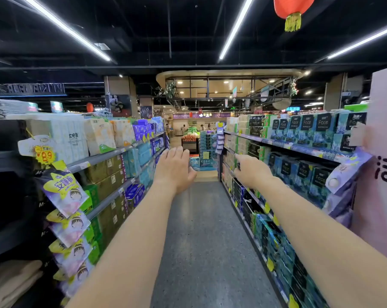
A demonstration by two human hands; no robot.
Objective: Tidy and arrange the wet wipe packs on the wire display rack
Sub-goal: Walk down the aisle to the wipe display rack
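Note:
I stand in a shop aisle with both bare arms stretched forward. My left hand (176, 168) is held out over the aisle with its fingers straight and spread, and it touches nothing. My right hand (251, 168) reaches towards the right shelves with fingers loosely curled, and I see nothing in it. Purple and yellow cartoon-printed packs (62, 192) hang in a column off the left shelf end. Pale purple packs (346, 174) hang at the near end of the right shelf, and more (219, 138) hang farther down. No wire rack is plainly visible.
Shelves of tissue packs (99, 136) line the left side and blue boxed tissues (303, 130) line the right. A pink sign board (383, 152) stands close on the right. The grey floor (201, 230) runs ahead to a stacked display (207, 141). A red lantern (293, 7) hangs overhead.

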